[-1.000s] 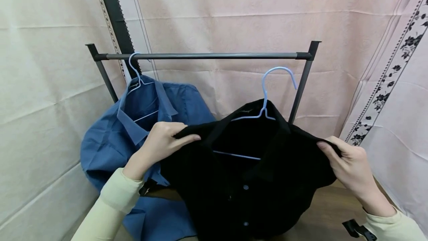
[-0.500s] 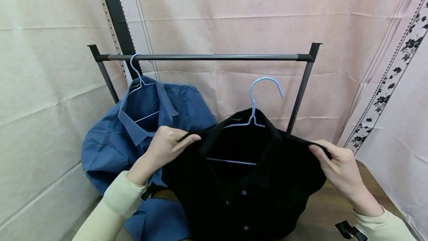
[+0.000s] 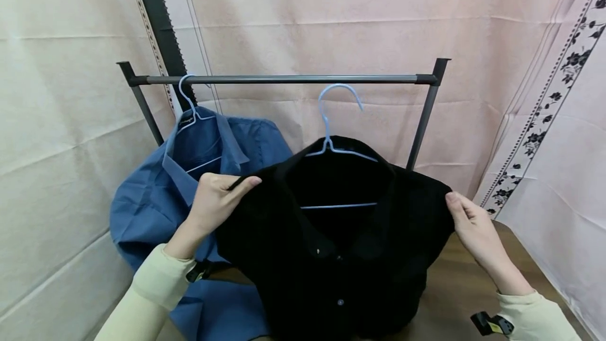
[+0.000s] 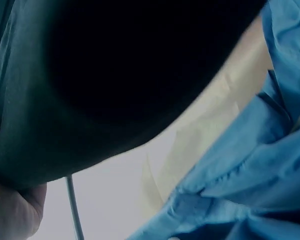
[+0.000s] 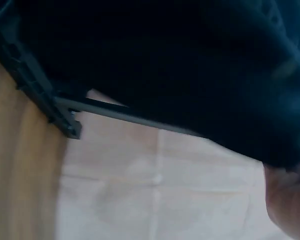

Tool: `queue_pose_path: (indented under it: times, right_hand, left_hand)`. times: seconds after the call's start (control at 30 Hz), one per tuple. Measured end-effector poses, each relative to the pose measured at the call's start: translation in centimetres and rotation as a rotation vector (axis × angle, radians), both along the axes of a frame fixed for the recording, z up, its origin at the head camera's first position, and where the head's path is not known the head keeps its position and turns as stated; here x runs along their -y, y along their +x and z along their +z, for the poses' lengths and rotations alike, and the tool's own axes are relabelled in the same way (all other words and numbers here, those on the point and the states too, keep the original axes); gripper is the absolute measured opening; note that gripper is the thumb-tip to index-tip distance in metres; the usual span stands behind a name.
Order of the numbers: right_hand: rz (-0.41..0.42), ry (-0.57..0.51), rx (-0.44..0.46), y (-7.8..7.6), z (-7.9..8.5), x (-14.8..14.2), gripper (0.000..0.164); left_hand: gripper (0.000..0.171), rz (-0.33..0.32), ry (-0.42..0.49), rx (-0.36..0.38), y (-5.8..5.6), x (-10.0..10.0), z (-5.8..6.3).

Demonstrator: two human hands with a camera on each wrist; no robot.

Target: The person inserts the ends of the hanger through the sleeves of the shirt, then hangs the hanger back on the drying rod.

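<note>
A black button-up shirt hangs on a light blue hanger, held up in front of a small rack. My left hand pinches the shirt's shoulder on the left, thumb on top of the cloth. At the opposite shoulder, my right hand pinches the edge between thumb and fingers. The hanger's hook stands upright just below the rack's bar, apart from it as far as I can tell. In both wrist views dark cloth fills much of the picture, and only part of each hand shows.
On the left end of the bar hangs a blue shirt on a similar hanger. The rack's right post rises behind the black shirt. A wooden tabletop lies below, and pale curtains surround the rack.
The black shirt and hanger have moved left, dipping and then rising, with the hook now nearer the bar's middle. The shoulders have levelled, and my right hand has shifted to the shoulder's outer edge.
</note>
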State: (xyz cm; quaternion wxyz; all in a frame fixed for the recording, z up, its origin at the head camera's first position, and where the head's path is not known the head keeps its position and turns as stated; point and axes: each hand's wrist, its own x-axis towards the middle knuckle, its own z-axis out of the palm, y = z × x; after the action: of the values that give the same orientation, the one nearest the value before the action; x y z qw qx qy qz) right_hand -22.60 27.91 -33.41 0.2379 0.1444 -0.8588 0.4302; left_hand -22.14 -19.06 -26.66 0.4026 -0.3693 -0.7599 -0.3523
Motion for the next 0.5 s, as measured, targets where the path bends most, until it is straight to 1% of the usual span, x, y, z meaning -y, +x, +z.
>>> queue_pose_path:
  times: [0.07,0.17,0.2,0.27,0.37,0.43,0.5]
  right_hand:
    - [0.068,0.031,0.075,0.0,-1.3,0.0,0.031]
    - [0.171,0.078,0.231,0.1,-3.6,0.3,0.036]
    - [0.193,0.085,0.286,0.0,-4.3,0.5,0.036]
    - [0.231,0.093,0.366,-0.3,-5.4,1.0,0.04]
    - [0.289,0.058,0.417,-1.2,-6.5,2.1,0.05]
    - [0.317,0.035,0.427,-1.7,-7.1,2.7,0.054]
    - [0.334,0.019,0.445,-1.8,-7.6,3.2,0.054]
  left_hand:
    - [0.057,0.058,0.026,0.02,0.0,0.4,-0.2]
    - [0.058,0.16,0.039,0.057,-0.4,1.2,-0.4]
    - [0.058,0.192,0.039,0.065,-0.6,1.5,-0.4]
    - [0.059,0.24,0.043,0.067,-1.0,2.1,-0.4]
    - [0.06,0.309,0.07,0.047,-1.4,3.1,-0.3]
    - [0.061,0.352,0.089,0.043,-1.5,3.6,-0.2]
    - [0.062,0.394,0.098,0.042,-1.7,4.0,-0.2]
